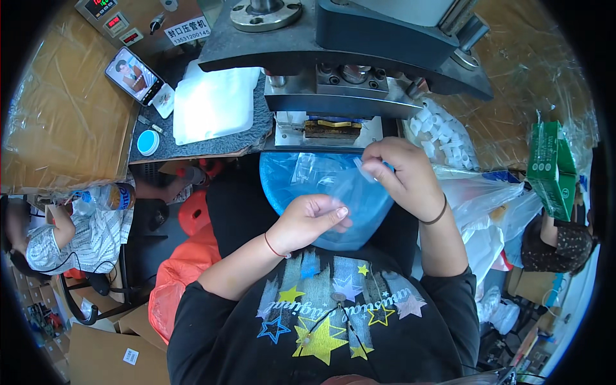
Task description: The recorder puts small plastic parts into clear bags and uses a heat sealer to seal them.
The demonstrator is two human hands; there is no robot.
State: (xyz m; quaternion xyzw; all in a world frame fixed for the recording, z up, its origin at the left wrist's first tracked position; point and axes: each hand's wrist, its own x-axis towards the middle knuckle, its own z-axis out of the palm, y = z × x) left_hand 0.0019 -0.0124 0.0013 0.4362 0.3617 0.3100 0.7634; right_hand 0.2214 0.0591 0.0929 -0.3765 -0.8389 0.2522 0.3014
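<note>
Right hand pinching the edge of clear plastic film over the blue basin, below the press; left hand half-curled beside it, cannot tell if gripping — probably a positioning step — next move likely calls for a flat, square edge

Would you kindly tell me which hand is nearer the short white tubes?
Right. The right hand is just left of the white tubes; the left hand is farther left and closer to the person's body.

Workshop, metal press, control box, cardboard
</note>
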